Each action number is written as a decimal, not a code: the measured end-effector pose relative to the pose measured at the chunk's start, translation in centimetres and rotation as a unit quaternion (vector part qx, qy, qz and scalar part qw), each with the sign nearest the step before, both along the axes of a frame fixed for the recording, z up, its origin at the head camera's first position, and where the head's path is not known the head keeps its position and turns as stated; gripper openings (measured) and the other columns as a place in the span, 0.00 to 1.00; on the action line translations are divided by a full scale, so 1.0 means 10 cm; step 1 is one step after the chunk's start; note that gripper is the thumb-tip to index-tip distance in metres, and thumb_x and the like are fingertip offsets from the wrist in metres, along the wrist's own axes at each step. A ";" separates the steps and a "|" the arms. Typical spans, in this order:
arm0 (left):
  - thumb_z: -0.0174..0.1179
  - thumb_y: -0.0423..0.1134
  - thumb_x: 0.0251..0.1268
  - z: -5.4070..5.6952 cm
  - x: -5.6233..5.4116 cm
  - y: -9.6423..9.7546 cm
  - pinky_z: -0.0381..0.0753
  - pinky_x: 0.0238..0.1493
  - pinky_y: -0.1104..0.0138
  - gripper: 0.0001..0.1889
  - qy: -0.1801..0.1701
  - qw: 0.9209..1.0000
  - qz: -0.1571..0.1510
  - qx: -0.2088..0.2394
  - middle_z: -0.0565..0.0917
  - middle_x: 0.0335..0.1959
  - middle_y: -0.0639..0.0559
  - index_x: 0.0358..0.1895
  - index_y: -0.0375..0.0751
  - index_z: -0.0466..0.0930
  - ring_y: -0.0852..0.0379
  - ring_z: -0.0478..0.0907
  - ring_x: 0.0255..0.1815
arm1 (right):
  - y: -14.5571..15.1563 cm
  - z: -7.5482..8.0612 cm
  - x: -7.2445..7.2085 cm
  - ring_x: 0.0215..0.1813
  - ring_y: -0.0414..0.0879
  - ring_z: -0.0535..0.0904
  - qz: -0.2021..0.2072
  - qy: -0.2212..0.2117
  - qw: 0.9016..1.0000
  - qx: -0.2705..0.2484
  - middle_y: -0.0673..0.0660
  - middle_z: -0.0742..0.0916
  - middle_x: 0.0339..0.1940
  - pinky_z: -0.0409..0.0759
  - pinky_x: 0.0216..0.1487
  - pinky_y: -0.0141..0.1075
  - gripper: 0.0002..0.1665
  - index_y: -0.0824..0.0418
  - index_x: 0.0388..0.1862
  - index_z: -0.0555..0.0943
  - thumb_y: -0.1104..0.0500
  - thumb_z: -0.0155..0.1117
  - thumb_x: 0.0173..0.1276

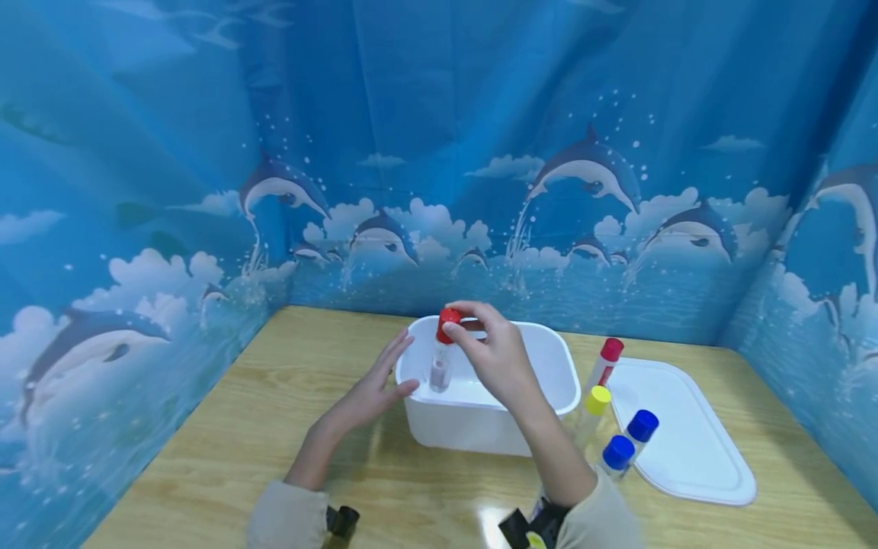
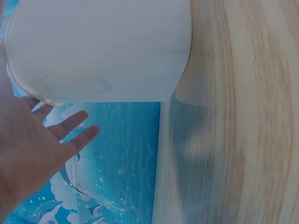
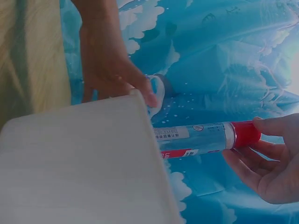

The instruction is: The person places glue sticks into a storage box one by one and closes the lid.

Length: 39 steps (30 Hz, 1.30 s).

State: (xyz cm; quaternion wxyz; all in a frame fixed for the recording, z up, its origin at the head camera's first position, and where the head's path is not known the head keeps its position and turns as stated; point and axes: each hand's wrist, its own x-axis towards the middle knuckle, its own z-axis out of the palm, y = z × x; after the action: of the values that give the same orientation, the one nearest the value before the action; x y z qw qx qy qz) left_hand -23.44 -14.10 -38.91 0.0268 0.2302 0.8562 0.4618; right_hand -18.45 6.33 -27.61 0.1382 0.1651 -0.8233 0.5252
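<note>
My right hand pinches the red cap of a clear tube, seemingly a glue stick, between thumb and fingers. In the head view the tube stands roughly upright, its lower end inside the left part of a white plastic bin. From the right wrist view, printed labels show on the glue stick, and the bin wall hides its lower end. At the bin's left side is my left hand, fingers spread. The left wrist view shows that hand with some fingertips at the bin's rim.
Right of the bin stand several similar tubes: a red-capped one, a yellow-capped one and two blue-capped ones. Beyond them a white lid lies flat on the wooden table. A dolphin-print curtain surrounds the table.
</note>
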 end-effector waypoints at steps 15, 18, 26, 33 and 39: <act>0.53 0.58 0.62 0.01 0.01 0.02 0.56 0.58 0.39 0.38 0.000 1.000 0.005 -0.004 0.40 0.73 0.61 0.72 0.63 0.45 0.48 0.39 0.71 | -0.07 -0.31 -0.07 0.48 0.52 0.77 0.009 -0.026 0.999 -0.022 0.57 0.80 0.48 0.79 0.46 0.40 0.20 0.64 0.54 0.76 0.61 0.62 0.64; 0.53 0.57 0.62 0.02 0.01 0.02 0.56 0.58 0.39 0.38 0.001 1.000 0.006 -0.003 0.39 0.73 0.62 0.72 0.62 0.45 0.48 0.39 0.71 | -0.09 -0.35 -0.08 0.48 0.53 0.76 0.017 -0.033 0.999 -0.028 0.58 0.80 0.48 0.79 0.46 0.40 0.19 0.65 0.54 0.76 0.61 0.61 0.64; 0.53 0.58 0.62 0.00 0.00 0.01 0.58 0.57 0.39 0.38 0.008 1.000 0.003 0.002 0.40 0.73 0.59 0.72 0.62 0.44 0.47 0.40 0.71 | -0.12 -0.46 -0.13 0.47 0.54 0.77 0.027 -0.051 0.998 -0.021 0.59 0.82 0.46 0.78 0.47 0.42 0.16 0.67 0.51 0.77 0.64 0.59 0.65; 0.53 0.54 0.64 -0.04 -0.03 -0.02 0.56 0.59 0.40 0.37 0.026 1.000 -0.011 0.011 0.41 0.73 0.59 0.72 0.58 0.45 0.47 0.41 0.71 | -0.16 -0.52 -0.17 0.47 0.55 0.78 0.056 -0.065 0.996 -0.006 0.60 0.82 0.43 0.79 0.45 0.42 0.15 0.67 0.50 0.78 0.66 0.58 0.64; 0.53 0.55 0.64 -0.03 -0.02 -0.01 0.57 0.58 0.39 0.37 0.019 1.000 -0.007 0.007 0.40 0.73 0.57 0.72 0.59 0.45 0.47 0.40 0.71 | -0.17 -0.56 -0.20 0.48 0.56 0.77 0.070 -0.087 0.993 0.024 0.61 0.82 0.46 0.78 0.47 0.43 0.15 0.67 0.50 0.78 0.66 0.58 0.64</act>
State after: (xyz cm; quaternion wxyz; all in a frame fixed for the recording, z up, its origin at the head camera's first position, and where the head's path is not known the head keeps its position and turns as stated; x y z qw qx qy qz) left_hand -23.63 -14.24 -39.20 0.0117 0.2451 0.8516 0.4631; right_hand -20.45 4.61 -33.17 0.0246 0.1794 -0.8310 0.5260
